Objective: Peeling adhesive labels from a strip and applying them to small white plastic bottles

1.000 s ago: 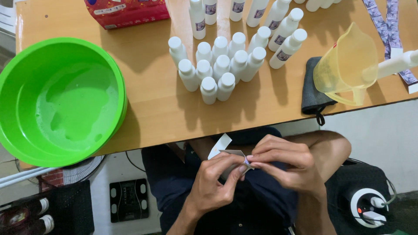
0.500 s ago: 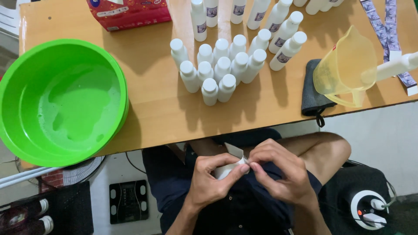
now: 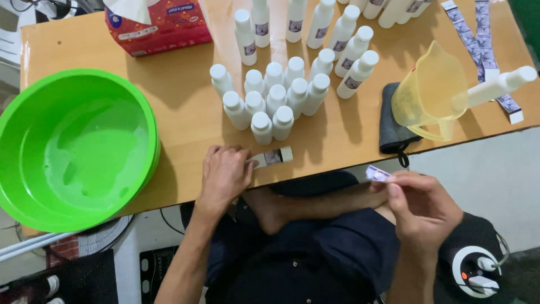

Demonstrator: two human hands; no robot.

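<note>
Single head cam; looks steeply down, close, over table point(image 3: 185, 141) edge & lap.

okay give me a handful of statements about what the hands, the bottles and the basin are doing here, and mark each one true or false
1. The left hand presses a small white bottle lying on its side on the wooden table. True.
2. The right hand is empty. False: it pinches a small sticker label at its fingertips, off the table edge.
3. The green basin stands at the table's left end with foamy liquid in it. True.
4. All the standing bottles carry labels. False: the near cluster of white bottles looks plain; the labelled bottles stand farther back.
5. The yellow jug stands inside the basin. False: it is at the right end, beside a dark cloth.
</note>
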